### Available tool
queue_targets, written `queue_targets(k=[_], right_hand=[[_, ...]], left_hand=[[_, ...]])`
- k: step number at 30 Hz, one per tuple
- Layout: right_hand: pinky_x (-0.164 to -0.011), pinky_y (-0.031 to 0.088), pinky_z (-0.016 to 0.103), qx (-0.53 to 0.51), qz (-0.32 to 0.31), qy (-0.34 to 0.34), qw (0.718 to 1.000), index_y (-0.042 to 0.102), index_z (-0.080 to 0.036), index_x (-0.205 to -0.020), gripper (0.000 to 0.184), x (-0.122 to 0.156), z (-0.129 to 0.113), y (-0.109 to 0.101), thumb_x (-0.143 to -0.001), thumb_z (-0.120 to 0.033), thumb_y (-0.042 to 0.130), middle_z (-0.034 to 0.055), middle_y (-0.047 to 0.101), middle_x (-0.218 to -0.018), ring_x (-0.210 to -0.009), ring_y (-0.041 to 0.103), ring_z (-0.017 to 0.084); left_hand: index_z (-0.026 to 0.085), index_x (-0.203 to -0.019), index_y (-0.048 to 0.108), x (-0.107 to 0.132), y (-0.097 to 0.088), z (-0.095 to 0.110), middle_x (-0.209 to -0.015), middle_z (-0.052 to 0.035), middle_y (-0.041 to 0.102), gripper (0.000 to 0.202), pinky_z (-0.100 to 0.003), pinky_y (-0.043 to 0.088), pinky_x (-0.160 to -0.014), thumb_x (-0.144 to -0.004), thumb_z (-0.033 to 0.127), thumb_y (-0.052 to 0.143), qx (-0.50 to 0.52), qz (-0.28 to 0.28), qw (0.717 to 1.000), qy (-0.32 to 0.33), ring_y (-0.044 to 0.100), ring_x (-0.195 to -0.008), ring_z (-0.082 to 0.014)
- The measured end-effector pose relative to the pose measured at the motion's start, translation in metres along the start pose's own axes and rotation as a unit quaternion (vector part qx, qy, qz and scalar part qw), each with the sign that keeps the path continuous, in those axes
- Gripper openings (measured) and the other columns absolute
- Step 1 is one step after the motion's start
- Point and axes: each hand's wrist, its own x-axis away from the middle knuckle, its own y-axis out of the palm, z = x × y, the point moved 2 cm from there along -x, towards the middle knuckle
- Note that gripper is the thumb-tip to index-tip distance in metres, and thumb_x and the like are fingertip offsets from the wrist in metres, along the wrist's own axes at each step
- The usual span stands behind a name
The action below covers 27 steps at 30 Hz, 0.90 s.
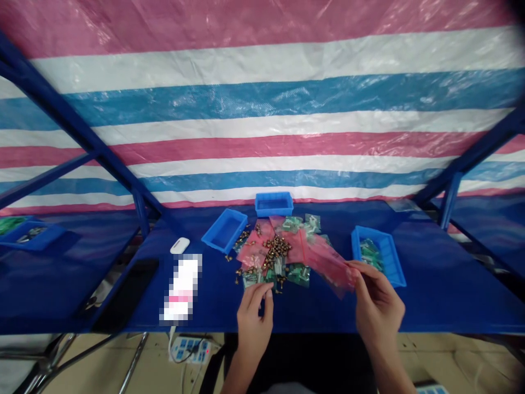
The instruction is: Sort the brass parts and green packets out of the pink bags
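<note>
My right hand (379,303) pinches the right end of a translucent pink plastic bag (324,260) between thumb and fingers. The bag stretches leftward over a heap of small parts. My left hand (255,314) is at the heap's near edge, thumb and index fingertips drawn together; whatever may be between them is too small to make out. Brass-coloured small fittings (276,249) lie piled on the pink plastic. Small clear and green packets (298,274) with pale pieces inside lie around and partly under it.
Blue trays stand around the heap: a left tray (225,230), a back tray (274,204) and a right tray (379,254) holding green packets. A white device (179,245), a pixelated item (182,287) and a dark flat object (125,295) lie left on the blue table. Blue frame bars (82,126) rise at the sides.
</note>
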Motion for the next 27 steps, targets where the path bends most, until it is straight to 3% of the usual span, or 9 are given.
queue_targets(k=[3,5,8,11,13,16,20,23,27], right_hand=[[-0.077,0.052,0.03,-0.132,-0.031,0.048,0.99,0.067,-0.024,-0.096,0.01,0.009,-0.012,0.012,-0.086,-0.027,0.069,0.0064,0.067,-0.107,-0.097,0.065,0.021],[-0.078,0.053,0.03,-0.152,-0.076,0.051,0.984,0.066,-0.025,-0.092,0.005,0.017,-0.017,0.02,-0.088,-0.024,0.066,0.006,0.066,-0.11,-0.1,0.065,0.021],[-0.088,0.053,0.034,-0.037,-0.166,-0.029,0.985,0.071,-0.026,-0.093,0.016,0.027,-0.02,0.026,-0.091,-0.018,0.058,0.007,0.065,-0.116,-0.109,0.063,0.023],[-0.099,0.05,0.038,0.042,-0.262,-0.118,0.957,0.073,-0.029,-0.104,0.031,0.038,-0.018,0.025,-0.092,-0.013,0.05,0.0066,0.063,-0.126,-0.119,0.059,0.024],[-0.104,0.048,0.039,0.034,-0.295,-0.124,0.947,0.072,-0.031,-0.108,0.035,0.046,-0.016,0.024,-0.094,-0.013,0.046,0.0055,0.06,-0.132,-0.124,0.056,0.024],[-0.105,0.048,0.041,-0.009,-0.27,-0.05,0.962,0.064,-0.032,-0.123,0.034,0.053,-0.01,0.024,-0.097,-0.019,0.048,0.0068,0.051,-0.142,-0.131,0.05,0.025],[-0.107,0.046,0.044,-0.056,-0.306,0.003,0.95,0.055,-0.033,-0.133,0.04,0.054,-0.005,0.031,-0.093,-0.029,0.059,0.009,0.043,-0.146,-0.137,0.043,0.028],[-0.108,0.045,0.04,-0.057,-0.371,-0.019,0.926,0.068,-0.032,-0.113,0.022,0.05,-0.007,0.035,-0.092,-0.03,0.063,0.0062,0.04,-0.149,-0.135,0.045,0.027],[-0.101,0.048,0.034,-0.044,-0.391,-0.007,0.919,0.071,-0.027,-0.098,0.009,0.044,-0.009,0.035,-0.091,-0.029,0.065,0.006,0.057,-0.133,-0.119,0.058,0.024]], left_hand=[[0.025,-0.115,0.069,0.003,0.019,0.019,-0.115,-0.0096,0.069,0.027,-0.031,0.053,-0.083,-0.092,0.036,0.061,0.174,-0.081,0.973,-0.129,0.066,-0.098,-0.0214],[0.023,-0.127,0.063,0.005,0.033,0.033,-0.121,-0.0127,0.067,0.046,-0.034,0.055,-0.084,-0.089,0.049,0.063,0.342,-0.123,0.906,-0.216,0.066,-0.103,-0.025],[0.019,-0.127,0.062,0.002,0.044,0.049,-0.121,-0.0146,0.067,0.057,-0.038,0.054,-0.089,-0.09,0.061,0.054,0.516,-0.1,0.796,-0.3,0.066,-0.106,-0.0264],[0.018,-0.126,0.062,-0.004,0.04,0.054,-0.119,-0.0137,0.067,0.053,-0.04,0.055,-0.089,-0.092,0.058,0.052,0.558,-0.08,0.755,-0.334,0.066,-0.103,-0.0249],[0.02,-0.124,0.061,-0.006,0.033,0.049,-0.116,-0.0117,0.067,0.046,-0.04,0.056,-0.086,-0.09,0.05,0.062,0.524,-0.076,0.777,-0.34,0.067,-0.098,-0.0232],[0.021,-0.114,0.066,-0.007,0.019,0.037,-0.11,-0.0092,0.069,0.034,-0.038,0.056,-0.086,-0.084,0.036,0.073,0.435,-0.071,0.839,-0.318,0.067,-0.095,-0.0215],[0.019,-0.073,0.073,-0.011,0.002,0.03,-0.125,-0.0115,0.064,0.013,-0.044,0.045,-0.105,-0.077,0.029,0.079,0.363,-0.181,0.899,-0.163,0.055,-0.124,-0.0301],[0.02,-0.059,0.071,-0.014,-0.007,0.032,-0.136,-0.0096,0.058,0.021,-0.047,0.033,-0.115,-0.075,0.028,0.081,0.308,-0.264,0.911,-0.074,0.038,-0.14,-0.0335],[0.021,-0.073,0.073,-0.014,-0.014,0.029,-0.138,-0.0099,0.058,0.014,-0.047,0.031,-0.116,-0.08,0.032,0.076,0.304,-0.288,0.903,-0.098,0.04,-0.14,-0.0326]])
